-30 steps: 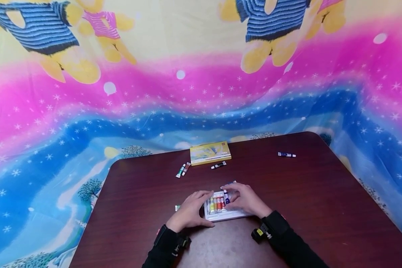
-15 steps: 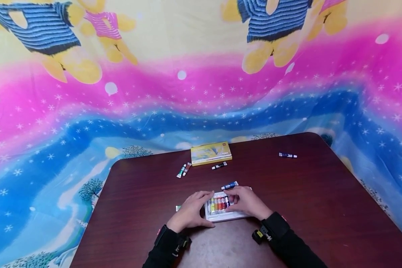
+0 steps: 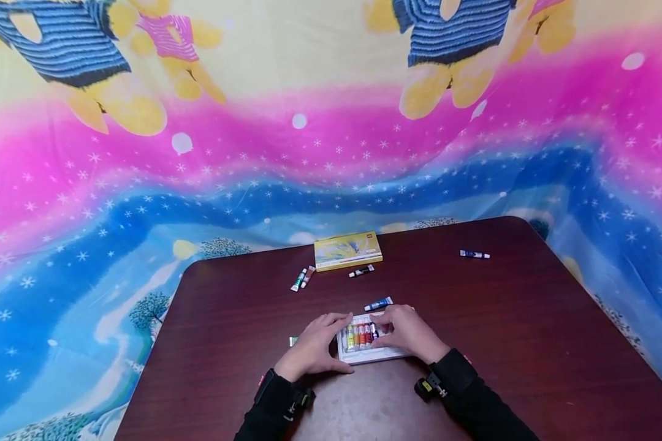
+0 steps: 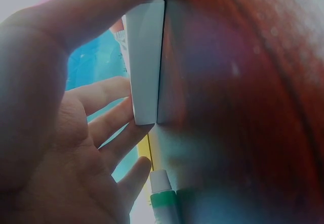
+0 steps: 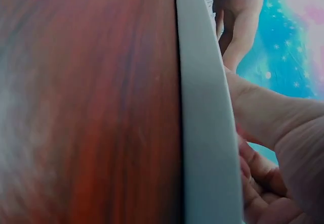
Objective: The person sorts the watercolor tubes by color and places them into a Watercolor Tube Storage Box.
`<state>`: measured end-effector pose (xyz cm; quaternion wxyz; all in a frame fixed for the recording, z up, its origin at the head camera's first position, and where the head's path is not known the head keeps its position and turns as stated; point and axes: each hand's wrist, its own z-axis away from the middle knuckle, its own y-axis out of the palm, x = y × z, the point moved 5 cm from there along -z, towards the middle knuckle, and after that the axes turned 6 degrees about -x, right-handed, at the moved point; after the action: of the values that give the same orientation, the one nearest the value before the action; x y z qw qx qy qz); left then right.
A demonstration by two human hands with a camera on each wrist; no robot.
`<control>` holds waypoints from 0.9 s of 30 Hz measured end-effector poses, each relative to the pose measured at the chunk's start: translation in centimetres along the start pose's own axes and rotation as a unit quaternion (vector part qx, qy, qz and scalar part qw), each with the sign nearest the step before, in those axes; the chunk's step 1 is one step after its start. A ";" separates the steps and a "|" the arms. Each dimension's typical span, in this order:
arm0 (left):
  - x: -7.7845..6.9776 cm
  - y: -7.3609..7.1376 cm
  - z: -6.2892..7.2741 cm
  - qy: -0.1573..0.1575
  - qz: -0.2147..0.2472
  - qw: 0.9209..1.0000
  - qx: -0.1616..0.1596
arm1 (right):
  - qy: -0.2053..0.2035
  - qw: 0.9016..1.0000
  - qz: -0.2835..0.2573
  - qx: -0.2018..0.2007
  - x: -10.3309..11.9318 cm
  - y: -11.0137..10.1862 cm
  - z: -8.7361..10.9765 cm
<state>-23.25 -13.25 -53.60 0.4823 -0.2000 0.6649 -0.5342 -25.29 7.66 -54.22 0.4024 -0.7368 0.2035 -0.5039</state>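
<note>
A white plastic tray (image 3: 372, 356) lies on the table, with a row of yellow, orange and red paint tubes (image 3: 358, 335) in it. My left hand (image 3: 315, 348) holds the tray's left end, thumb at the near corner and fingers along the far side. At the right of the row, a dark purple paint tube (image 3: 374, 331) lies in the tray. My right hand (image 3: 410, 331) pinches it by its ends between thumb and forefinger and covers the tray's right part. In the right wrist view the tray's near wall (image 5: 207, 107) hides the fingertips.
A blue tube (image 3: 378, 304) lies just behind the tray. Farther back are a yellow box (image 3: 347, 251), a black tube (image 3: 361, 271), a green tube (image 3: 298, 280) and a brown tube (image 3: 308, 277). Another dark blue tube (image 3: 474, 254) lies far right. A green-banded tube (image 4: 164, 204) lies beside my left hand.
My right hand has lowered the purple tube from a tilt into the tray beside the red ones. The blue tube behind the tray has come into fuller view. My left hand has stayed put.
</note>
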 end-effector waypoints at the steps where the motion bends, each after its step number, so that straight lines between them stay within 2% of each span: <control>1: 0.0 0.0 0.0 0.000 0.000 1.000 0.000 | -0.003 1.000 0.017 0.003 0.1 -0.1 0.0; 3: 0.0 0.0 -0.1 -0.002 0.001 1.000 0.003 | -0.009 0.999 0.041 0.010 0.3 -0.2 0.0; 7: 0.0 0.0 -0.1 -0.004 -0.003 1.000 0.004 | -0.018 0.998 0.049 0.019 0.4 -0.3 0.0; 14: 0.1 0.0 0.0 -0.009 0.005 1.000 0.007 | -0.025 0.999 0.040 0.021 0.4 -0.4 0.0; 27: 0.1 0.0 -0.1 -0.006 0.003 1.000 0.003 | -0.018 0.998 0.029 0.057 0.3 -0.9 0.1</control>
<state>-23.35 -13.28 -53.64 0.4882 -0.2001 0.6611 -0.5334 -25.15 8.04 -53.36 0.4617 -0.7152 0.1889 -0.4895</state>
